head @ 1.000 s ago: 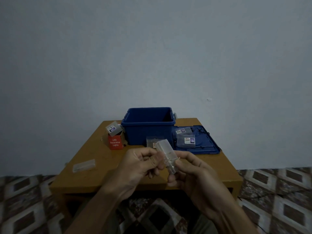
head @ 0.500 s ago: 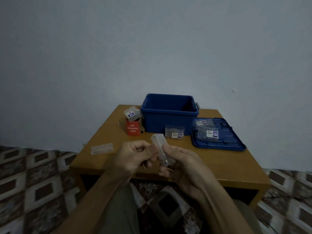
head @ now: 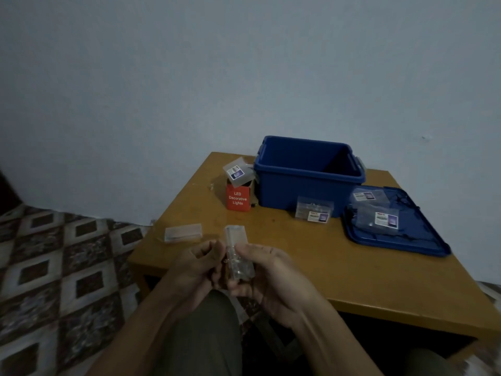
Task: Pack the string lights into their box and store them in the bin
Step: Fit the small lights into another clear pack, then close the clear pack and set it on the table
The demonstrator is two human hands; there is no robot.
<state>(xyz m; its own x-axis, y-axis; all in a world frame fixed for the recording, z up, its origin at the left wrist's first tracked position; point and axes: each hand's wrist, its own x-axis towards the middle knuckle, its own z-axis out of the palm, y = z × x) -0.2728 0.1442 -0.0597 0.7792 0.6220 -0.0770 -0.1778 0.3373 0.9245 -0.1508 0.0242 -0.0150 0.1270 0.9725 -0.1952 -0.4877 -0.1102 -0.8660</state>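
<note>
Beside blue bin: red carton; two packets on lid.

clear box: lower end covered by fingers of the right hand; contents a blur
left hand: fingertips hidden against the box
blue bin: floor hidden behind front wall
packet labels: print too small to read

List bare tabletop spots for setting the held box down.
Free: the near-right stretch of table, between the blue lid and the right hand; also the band between the labelled clear box before the bin and the held box. Crowded: the lid, carrying two packs, and the red box beside the bin.
</note>
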